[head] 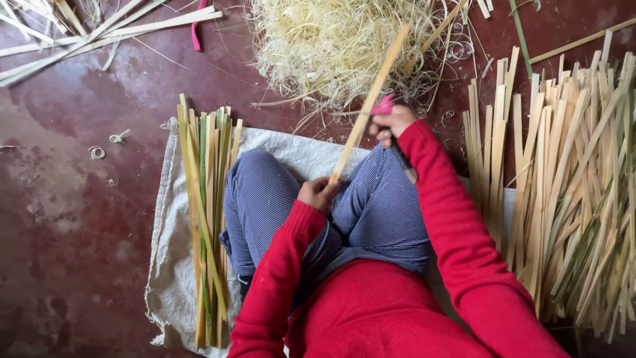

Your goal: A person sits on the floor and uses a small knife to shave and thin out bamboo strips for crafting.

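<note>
we see a long pale bamboo strip (368,106) held over the lap, its long axis running on a slant from lower left to upper right: the near end sits at the left hand above the striped trousers, and the far end points up and away toward the heap of curly shavings (331,46) on the floor. the left hand (318,193) is closed around the strip's lower end, fingers curled in on it, the red sleeve bent at the elbow and coming in from below. the right hand (392,123) sits higher and to the right of the strip, about halfway along it and touching or just beside it; its fingers are wrapped around a knife (397,149) with a pink wrapped handle showing above the fist and a dark blade running down toward the knee. the right forearm stretches long and nearly straight from the shoulder up to that hand. we sit on a pale woven sack (173,265) spread on a dark red floor (66,219). on the sack at our left lies a tidy bundle of green and yellow strips (207,219), lengthwise toward us. at our right a much larger, looser pile of pale strips (570,192) fans out. more long strips (99,33) lie at the upper left, well apart from the hands.
</note>
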